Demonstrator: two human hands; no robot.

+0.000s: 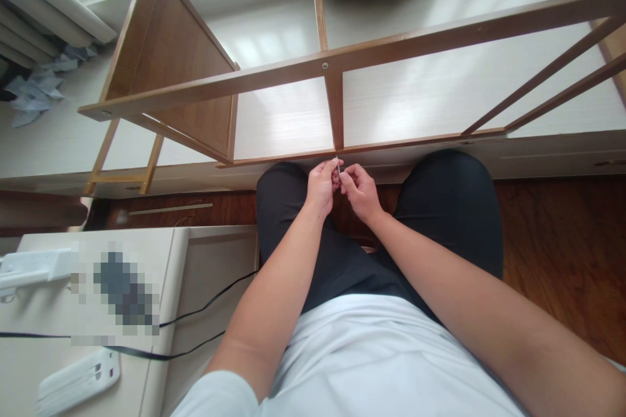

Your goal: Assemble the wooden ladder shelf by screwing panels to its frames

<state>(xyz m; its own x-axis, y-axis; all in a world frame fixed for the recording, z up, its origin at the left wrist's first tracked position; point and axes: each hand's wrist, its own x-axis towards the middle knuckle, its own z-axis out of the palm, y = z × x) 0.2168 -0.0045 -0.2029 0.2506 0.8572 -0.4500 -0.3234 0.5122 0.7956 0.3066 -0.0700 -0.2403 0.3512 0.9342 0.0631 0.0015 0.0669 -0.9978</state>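
Both hands: left hand (321,186), right hand (359,190), pinching thin metal pin (338,165)

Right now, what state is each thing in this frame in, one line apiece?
Left hand: closed in a pinching grip on the thin metal pin.
Right hand: pinching the same pin from the other side.
Thin metal pin: upright between both hands.
Brown wooden shelf frame: lying on its side, partly assembled.
White power strip: lying flat on the cabinet top.
Black cable: slack.

left hand (321,186), right hand (359,190), fingertips pinched together
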